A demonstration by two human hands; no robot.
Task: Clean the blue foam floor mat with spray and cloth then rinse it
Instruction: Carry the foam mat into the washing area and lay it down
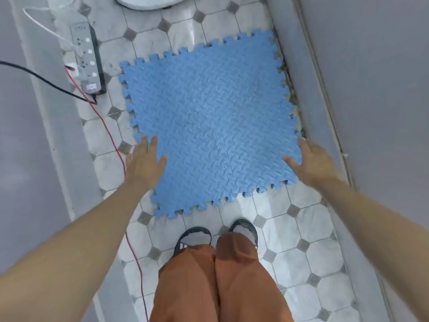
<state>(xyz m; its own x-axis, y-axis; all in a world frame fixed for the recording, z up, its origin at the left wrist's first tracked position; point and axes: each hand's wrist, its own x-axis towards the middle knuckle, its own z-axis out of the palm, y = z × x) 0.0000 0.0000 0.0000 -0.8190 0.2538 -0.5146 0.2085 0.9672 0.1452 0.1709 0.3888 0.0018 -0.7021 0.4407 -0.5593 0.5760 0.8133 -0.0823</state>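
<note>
The blue foam floor mat (pixel 209 122), textured with jigsaw edges, lies flat on the tiled floor in front of my feet. My left hand (pixel 144 162) hovers over the mat's near left edge, fingers spread and empty. At the near right edge my right hand (pixel 311 159) is spread the same way, also empty. Whether either palm touches the foam I cannot tell. No spray bottle or cloth is in view.
A grey power strip (pixel 87 59) with plugged cables lies on the floor left of the mat. A red wire (pixel 116 145) and a black cable (pixel 41 77) run along the left side. Grey walls (pixel 362 89) close in on both sides. A white round object (pixel 148 1) sits at the top edge.
</note>
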